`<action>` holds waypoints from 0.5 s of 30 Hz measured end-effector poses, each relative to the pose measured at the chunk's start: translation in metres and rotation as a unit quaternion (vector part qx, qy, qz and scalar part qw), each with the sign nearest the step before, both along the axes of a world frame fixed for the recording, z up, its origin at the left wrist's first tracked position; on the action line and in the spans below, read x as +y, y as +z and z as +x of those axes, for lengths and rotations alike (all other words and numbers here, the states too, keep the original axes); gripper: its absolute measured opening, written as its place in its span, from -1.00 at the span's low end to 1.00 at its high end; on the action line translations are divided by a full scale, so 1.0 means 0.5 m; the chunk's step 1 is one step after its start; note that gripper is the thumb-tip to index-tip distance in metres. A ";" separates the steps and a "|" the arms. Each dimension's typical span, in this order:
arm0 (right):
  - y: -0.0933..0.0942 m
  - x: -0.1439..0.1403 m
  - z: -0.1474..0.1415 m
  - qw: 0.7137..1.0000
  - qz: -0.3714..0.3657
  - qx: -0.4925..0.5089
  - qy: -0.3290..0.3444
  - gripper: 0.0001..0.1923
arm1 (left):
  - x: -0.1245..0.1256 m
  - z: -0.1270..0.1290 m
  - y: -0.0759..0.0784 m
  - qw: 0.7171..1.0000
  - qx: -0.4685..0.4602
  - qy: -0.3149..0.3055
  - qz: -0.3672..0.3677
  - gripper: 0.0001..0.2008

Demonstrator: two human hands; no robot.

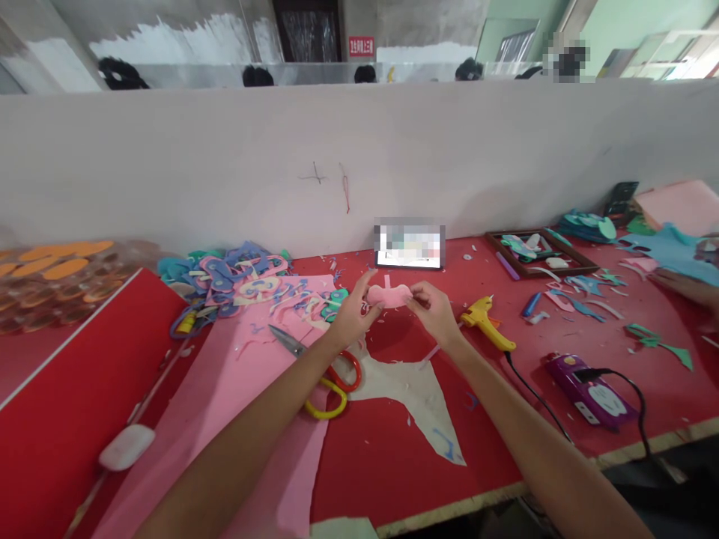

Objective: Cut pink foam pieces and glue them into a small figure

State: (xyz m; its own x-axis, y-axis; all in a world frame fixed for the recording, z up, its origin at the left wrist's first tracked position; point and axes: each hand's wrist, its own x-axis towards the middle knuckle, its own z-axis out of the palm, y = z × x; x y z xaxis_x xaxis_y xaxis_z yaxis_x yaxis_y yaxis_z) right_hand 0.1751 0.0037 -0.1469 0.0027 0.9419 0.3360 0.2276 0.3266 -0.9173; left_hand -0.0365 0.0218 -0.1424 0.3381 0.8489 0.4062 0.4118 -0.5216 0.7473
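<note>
A small pink foam cutout (pixel 392 296), rounded at both ends with a thin strip sticking up, is held above the red table between my two hands. My left hand (pixel 357 311) pinches its left end, with fingers closed. On the right end, my right hand (pixel 431 305) grips it between thumb and fingers. Scissors (pixel 314 367) with a red and a yellow handle lie open below my left forearm, partly hidden by it. A beige scrap sheet (pixel 398 382) lies under the hands. Just behind them a lit phone screen (pixel 409 247) leans at the partition.
A yellow glue gun (pixel 487 323) lies right of my right hand, its cord near a purple power box (pixel 589 393). A heap of foam cutouts (pixel 241 277) sits left on a pink sheet (pixel 269 442). Another person's hand (pixel 688 288) rests at far right.
</note>
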 end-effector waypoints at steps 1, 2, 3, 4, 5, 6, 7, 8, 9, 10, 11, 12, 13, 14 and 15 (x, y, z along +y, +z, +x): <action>0.000 -0.001 -0.001 1.000 0.004 -0.007 -0.002 -0.58 | 0.000 0.000 0.000 1.000 0.002 -0.004 -0.002 -0.36; 0.000 -0.001 -0.001 1.000 0.006 -0.012 -0.002 -0.58 | 0.000 -0.001 -0.001 1.000 0.003 -0.009 -0.005 -0.35; 0.000 -0.002 -0.001 1.000 0.007 -0.017 -0.002 -0.58 | -0.001 -0.001 -0.001 1.000 0.004 -0.013 -0.008 -0.34; 0.000 -0.002 -0.001 1.000 0.008 -0.021 -0.002 -0.58 | -0.001 -0.002 0.000 1.000 0.006 -0.014 -0.012 -0.34; 0.000 -0.002 -0.001 1.000 0.008 -0.026 -0.003 -0.58 | -0.002 -0.002 0.000 1.000 0.009 -0.011 -0.017 -0.34; -0.001 -0.002 -0.001 1.000 0.010 -0.030 -0.003 -0.58 | -0.002 -0.003 0.001 1.000 0.013 -0.006 -0.022 -0.35; -0.001 -0.002 0.000 0.999 0.012 -0.034 -0.002 -0.59 | -0.003 -0.003 0.002 1.000 0.017 -0.001 -0.026 -0.35; -0.001 -0.002 0.000 0.999 0.016 -0.037 -0.001 -0.60 | -0.004 -0.003 0.004 0.999 0.022 0.003 -0.030 -0.36; -0.002 -0.002 0.000 0.999 0.020 -0.039 0.001 -0.61 | -0.004 -0.003 0.005 0.999 0.025 0.006 -0.032 -0.36; -0.003 -0.001 0.000 0.999 0.025 -0.040 0.005 -0.62 | -0.004 -0.003 0.006 0.999 0.028 0.008 -0.033 -0.36; -0.004 -0.001 -0.001 0.999 0.028 -0.039 0.012 -0.63 | -0.004 -0.003 0.007 0.999 0.030 0.009 -0.034 -0.36; -0.005 -0.001 -0.002 0.999 0.031 -0.037 0.022 -0.64 | -0.004 -0.003 0.009 0.999 0.031 0.009 -0.035 -0.36; -0.007 -0.001 -0.003 0.998 0.033 -0.037 0.032 -0.64 | -0.004 -0.003 0.010 0.999 0.030 0.008 -0.036 -0.36; -0.009 0.000 -0.005 0.998 0.034 -0.038 0.040 -0.63 | -0.005 -0.003 0.011 0.999 0.029 0.008 -0.036 -0.36; -0.010 -0.001 -0.006 0.998 0.036 -0.041 0.044 -0.60 | -0.005 -0.003 0.012 0.999 0.026 0.006 -0.035 -0.35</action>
State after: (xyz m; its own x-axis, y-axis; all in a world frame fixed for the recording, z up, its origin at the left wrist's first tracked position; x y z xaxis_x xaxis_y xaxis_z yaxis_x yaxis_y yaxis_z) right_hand 0.1718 0.0035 -0.1521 -0.1084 0.9109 0.3981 0.2687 0.4124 -0.8705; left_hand -0.0379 0.0194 -0.1361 0.3462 0.8788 0.3284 0.4577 -0.4638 0.7585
